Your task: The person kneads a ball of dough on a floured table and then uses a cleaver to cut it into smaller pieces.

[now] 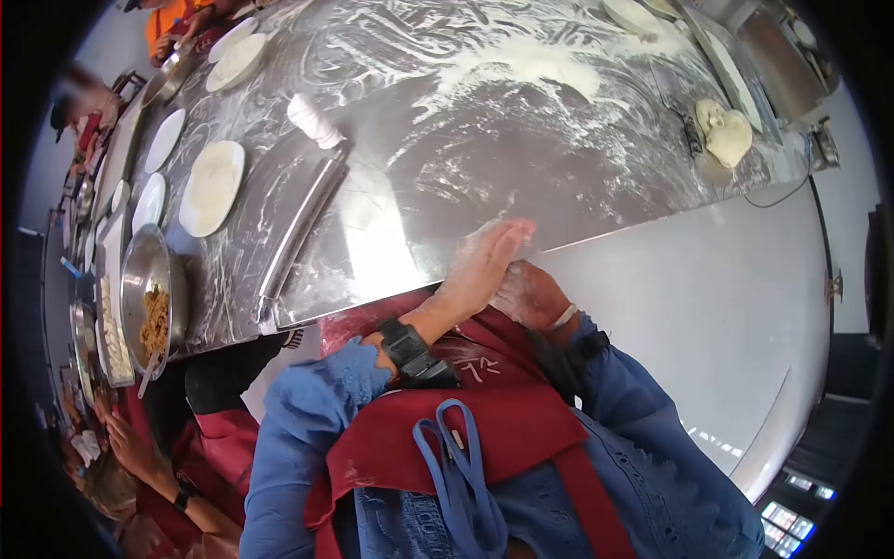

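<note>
While I watched from my remote seat, the red apron took up the nearest part of the view. Just beyond it, the left hand lay over the right hand, the two together at the near edge of the table. The left's fingers were stretched out; the right's were mostly hidden, so I could not tell how they were bent, nor whether anything sat between the palms.

I took the step for rubbing the hands against each other, though only as a judgement. To do it well, I would have wanted light, flat strokes that reached between the fingers, made over the table so that what came off missed the apron. The watch on the left wrist called for care at the edge.

Off to the left stood the bowl of brown filling; I judged it best to shake nothing that way. The bar lay slantwise between bowl and hands, with a white bundle near its far end. Past the bowl came plates. Flour lay thickest across the table's far middle, and the dough rested well apart, far right. Farthest of all was a person in orange.
</note>
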